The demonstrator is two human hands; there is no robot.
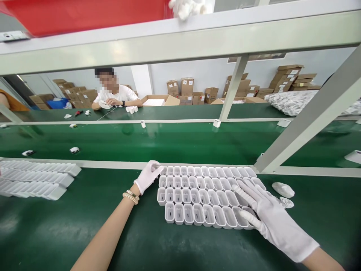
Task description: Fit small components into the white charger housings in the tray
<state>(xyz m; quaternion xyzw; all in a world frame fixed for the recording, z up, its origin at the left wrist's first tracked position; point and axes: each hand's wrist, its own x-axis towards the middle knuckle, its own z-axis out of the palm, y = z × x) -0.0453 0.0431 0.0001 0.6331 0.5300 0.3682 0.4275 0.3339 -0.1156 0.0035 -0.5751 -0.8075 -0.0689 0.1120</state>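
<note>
Rows of small white open-topped plastic housings (199,214), each with a slot in its floor, stand side by side on the green bench. My left hand (147,176), in a white glove, is at the back left corner of the block, its fingers bent and closed on the end housing (163,171) of the back row. Over the right end of the rows lies my right hand (266,210), also gloved, with its fingers spread flat across several housings and partly hiding them. A beaded bracelet (131,197) circles my left wrist.
More white housings (42,182) lie in rows at left. Two small white wrapped items (283,190) rest beyond my right hand. Behind a pale rail runs a green conveyor belt (175,141) with small parts. A slanted metal post (307,113) rises at right. A co-worker (117,92) sits opposite.
</note>
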